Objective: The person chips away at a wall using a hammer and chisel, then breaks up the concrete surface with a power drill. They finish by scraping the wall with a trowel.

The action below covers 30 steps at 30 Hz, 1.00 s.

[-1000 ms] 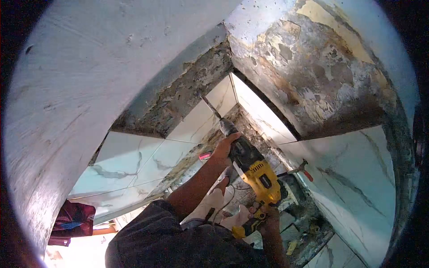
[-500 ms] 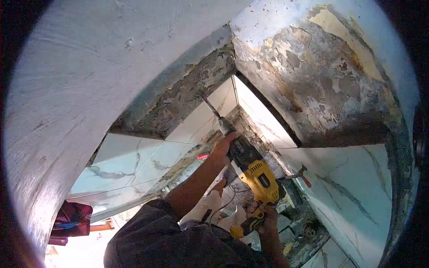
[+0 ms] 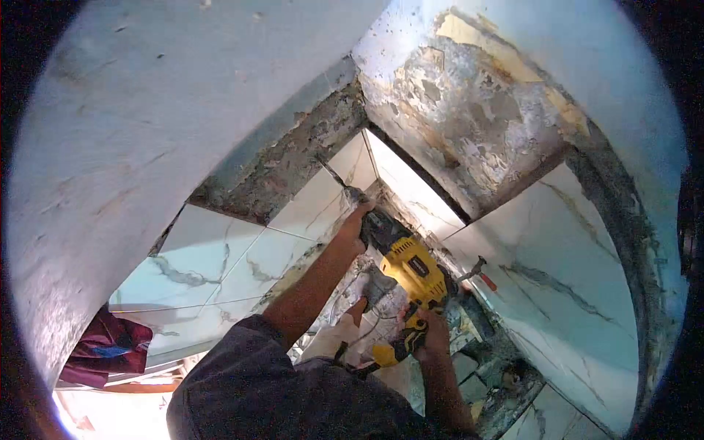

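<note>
A yellow and black rotary hammer drill (image 3: pixel 413 265) points up and to the left across the middle of the view. Its chuck end is gripped by my left hand (image 3: pixel 353 229), and my right hand (image 3: pixel 433 332) is wrapped round the rear handle. From the chuck a chisel bit (image 3: pixel 331 171) reaches to the bare, rough wall strip (image 3: pixel 293 158), its tip at or near the top edge of a white marbled tile (image 3: pixel 330 192). Whether the tip presses in cannot be made out. Part of my left hand's fingers is hidden behind the tool body.
Marbled tiles (image 3: pixel 565 264) cover the lower right wall, beneath peeling plaster (image 3: pixel 477 110). A hammer with a red handle (image 3: pixel 488 281) juts out there. Rubble (image 3: pixel 506 374) lies in the corner below. Maroon cloth (image 3: pixel 110 345) hangs at lower left.
The camera view has shifted, so the right wall appears further left. The drill appears slightly left in view, with both hands still on it.
</note>
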Available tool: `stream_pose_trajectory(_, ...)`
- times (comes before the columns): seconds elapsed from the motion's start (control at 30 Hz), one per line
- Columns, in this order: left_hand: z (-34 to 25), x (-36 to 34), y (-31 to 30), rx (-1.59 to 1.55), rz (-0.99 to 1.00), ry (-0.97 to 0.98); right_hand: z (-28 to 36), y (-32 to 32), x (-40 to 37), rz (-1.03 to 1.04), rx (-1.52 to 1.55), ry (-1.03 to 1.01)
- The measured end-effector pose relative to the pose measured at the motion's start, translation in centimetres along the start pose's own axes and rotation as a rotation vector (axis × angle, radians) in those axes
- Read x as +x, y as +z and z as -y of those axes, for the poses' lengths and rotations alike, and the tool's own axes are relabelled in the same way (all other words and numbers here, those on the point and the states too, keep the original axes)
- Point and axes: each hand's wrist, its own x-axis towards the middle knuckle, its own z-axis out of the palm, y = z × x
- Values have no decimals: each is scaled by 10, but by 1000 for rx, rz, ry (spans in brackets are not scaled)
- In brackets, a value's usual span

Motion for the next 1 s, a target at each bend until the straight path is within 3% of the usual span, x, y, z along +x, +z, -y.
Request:
stream_pose_trajectory(0.07,-3,-5,2,-14,49,10,-8,1,2,-80,-198,-108)
stream_pose_trajectory(0.17,-6,-7,2,-15,35,-10,-12,22,-6,-220,-100,-135)
stream_pose_trajectory(0.2,-7,-7,1,-5,-8,-25,-12,29,-7,-221,-100,-130)
stream_pose_trajectory(0.23,-3,11,-18,-85,128,-35,-9,34,-10,-206,-56,-102)
stream_pose_trajectory(0.4,-33,-34,29,-73,46,-48,9,97,-29,-162,-80,-113)
stream_pose_trajectory(0.57,-34,-33,25,-101,55,-8,8,102,-34,-211,-194,-146)
stream_pose_trajectory(0.67,-21,-34,20,-120,111,-12,-7,47,-20,-226,-253,-183)
stream_pose_trajectory(0.73,-3,-28,14,-27,-15,70,-8,13,-9,-156,-196,-136)
stream_pose_trajectory(0.77,10,-2,-14,-72,153,89,-11,-9,-1,-89,-133,-87)
stream_pose_trajectory(0.8,15,-7,-16,-66,159,91,-26,-56,10,-83,-130,-94)
stream_pose_trajectory(0.87,13,-15,-16,-52,202,143,-59,-146,35,-22,-1539,-725)
stream_pose_trajectory(0.9,11,-22,-13,-34,169,100,-53,-120,4,-25,-1530,-718)
stream_pose_trajectory(0.97,11,-24,-15,-60,144,79,-35,10,-11,13,-524,-378)
stream_pose_trajectory(1.0,11,-24,-15,-95,126,63,-36,4,-8,12,-519,-376)
